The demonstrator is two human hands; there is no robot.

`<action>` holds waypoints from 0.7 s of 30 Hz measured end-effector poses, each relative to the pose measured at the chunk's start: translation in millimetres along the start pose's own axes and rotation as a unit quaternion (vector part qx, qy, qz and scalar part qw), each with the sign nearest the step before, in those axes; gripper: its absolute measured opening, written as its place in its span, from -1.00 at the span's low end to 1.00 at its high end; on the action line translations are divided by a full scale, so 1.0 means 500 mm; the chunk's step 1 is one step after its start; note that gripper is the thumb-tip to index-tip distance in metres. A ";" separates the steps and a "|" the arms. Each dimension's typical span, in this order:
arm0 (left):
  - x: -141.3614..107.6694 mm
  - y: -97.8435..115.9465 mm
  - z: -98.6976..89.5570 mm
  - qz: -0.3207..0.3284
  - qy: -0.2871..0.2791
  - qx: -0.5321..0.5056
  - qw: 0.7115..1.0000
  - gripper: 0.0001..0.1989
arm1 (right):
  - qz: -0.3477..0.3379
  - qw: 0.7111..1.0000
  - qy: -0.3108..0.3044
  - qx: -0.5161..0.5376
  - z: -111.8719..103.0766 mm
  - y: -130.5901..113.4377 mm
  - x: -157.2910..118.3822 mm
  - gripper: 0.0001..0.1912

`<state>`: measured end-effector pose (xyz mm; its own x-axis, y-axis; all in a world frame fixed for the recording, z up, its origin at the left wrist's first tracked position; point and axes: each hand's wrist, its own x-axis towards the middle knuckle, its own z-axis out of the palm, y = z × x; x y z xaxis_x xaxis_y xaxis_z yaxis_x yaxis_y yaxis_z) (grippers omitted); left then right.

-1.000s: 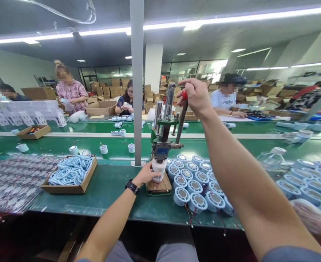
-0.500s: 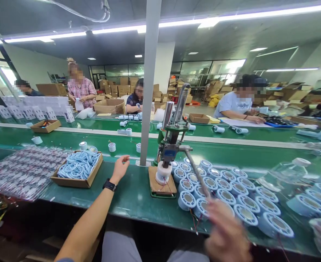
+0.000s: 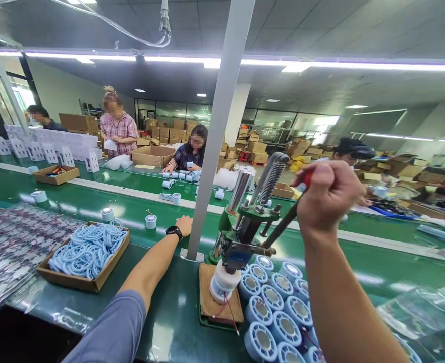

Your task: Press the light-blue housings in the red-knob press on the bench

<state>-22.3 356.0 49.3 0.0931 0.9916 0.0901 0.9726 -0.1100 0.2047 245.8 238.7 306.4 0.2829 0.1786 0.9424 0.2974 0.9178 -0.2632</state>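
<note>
My right hand (image 3: 326,196) is closed around the lever (image 3: 288,219) of a green hand press (image 3: 245,229), at its red-tipped end. Under the press's white head (image 3: 228,275), a white-and-blue round housing (image 3: 219,292) with thin red wires sits on a brown pad (image 3: 206,287). Whether head and housing touch, I cannot tell. My left hand (image 3: 184,225), with a black watch at its wrist, reaches over the green belt beside the grey post (image 3: 217,126). Its fingers are bent, and their tips and anything inside them are hidden.
Several light-blue round housings (image 3: 285,327) crowd the bench right of the press. At left stand a carton of blue rings (image 3: 88,249) and bagged parts (image 3: 14,247). Small housings (image 3: 151,221) sit on the belt. Co-workers (image 3: 118,126) are across it. Clear plastic (image 3: 415,307) lies at right.
My right hand has swung the press lever up from low over the housings. My left hand has moved forward from above the bench onto the belt by the post. The view has shifted.
</note>
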 end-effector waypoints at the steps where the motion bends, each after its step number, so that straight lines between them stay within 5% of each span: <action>1: -0.001 -0.018 -0.002 -0.018 0.013 0.013 1.000 -0.62 | 0.012 1.000 -0.006 0.000 0.011 0.021 0.005 -0.73; 6: -0.032 -0.141 -0.043 -0.125 0.039 0.064 0.989 -0.57 | 0.044 0.999 -0.025 0.002 0.022 0.065 0.002 -0.74; 9: -0.054 -0.181 -0.072 -0.149 0.026 0.076 0.986 -0.60 | 0.046 0.998 -0.032 0.003 0.019 0.066 -0.002 -0.75; 13: -0.110 -0.149 -0.085 -0.088 0.015 0.086 0.992 -0.57 | 0.039 0.999 -0.035 0.003 0.019 0.075 0.005 -0.75; 17: -0.250 -0.086 -0.076 0.014 -0.032 0.098 0.995 -0.54 | 0.041 0.993 -0.087 -0.070 -0.012 0.056 0.002 -0.78; 21: -0.401 -0.030 -0.047 0.057 -0.037 0.094 0.993 -0.48 | 0.098 0.985 -0.119 -0.078 -0.070 -0.029 -0.143 -0.45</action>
<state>-60.5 157.1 50.8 0.2130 0.9767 0.0280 0.9769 -0.2134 0.0119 253.2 200.1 235.6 0.1321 0.4431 0.8867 0.3993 0.7949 -0.4567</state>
